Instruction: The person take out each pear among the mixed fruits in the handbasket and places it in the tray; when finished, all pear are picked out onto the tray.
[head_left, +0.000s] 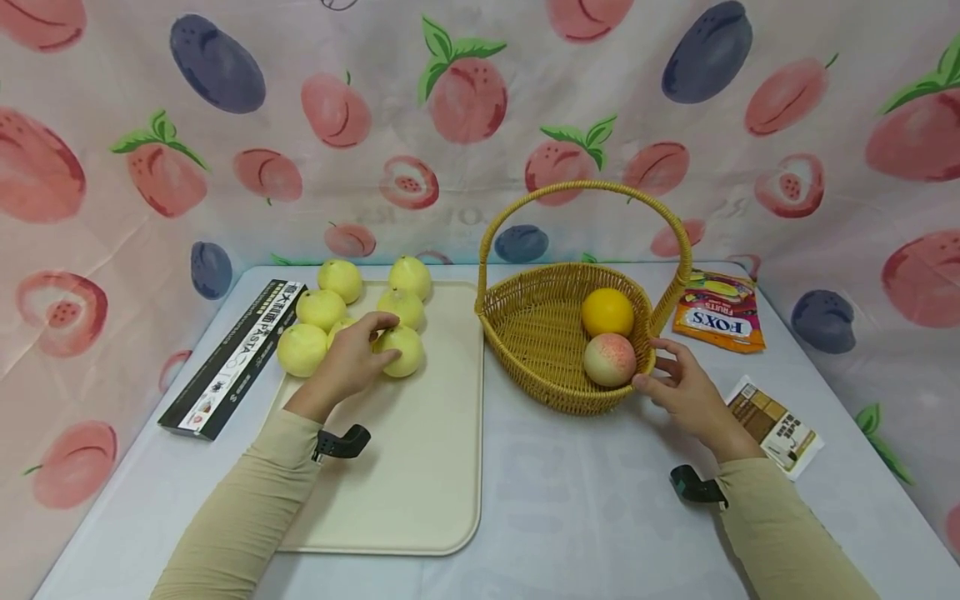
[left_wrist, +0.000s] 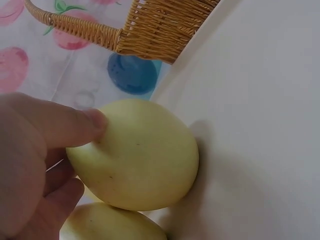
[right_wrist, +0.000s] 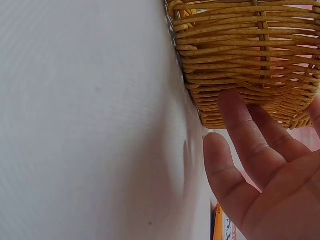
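My left hand (head_left: pixel 351 360) pinches a round pale yellow pear (head_left: pixel 399 350) between thumb and fingers, over the cream tray (head_left: pixel 405 467). In the left wrist view this pear (left_wrist: pixel 140 155) shows close up, with another pear (left_wrist: pixel 112 222) right below it. Several more like it cluster at the tray's far left. My right hand (head_left: pixel 693 396) holds the right side of a wicker basket (head_left: pixel 532 333), thumb at the rim. Its fingers lie against the outer weave in the right wrist view. An orange (head_left: pixel 607 312) and a peach (head_left: pixel 610 360) sit together inside the basket.
Left of the tray lies a black pasta box (head_left: pixel 236 358). An orange-red Fox's candy bag (head_left: pixel 720 312) is behind my right hand, and a brown-and-white packet (head_left: pixel 776 427) lies beside the right wrist. The basket's tall handle (head_left: pixel 588 185) arches upward. A fruit-print cloth (head_left: pixel 465 192) hangs behind.
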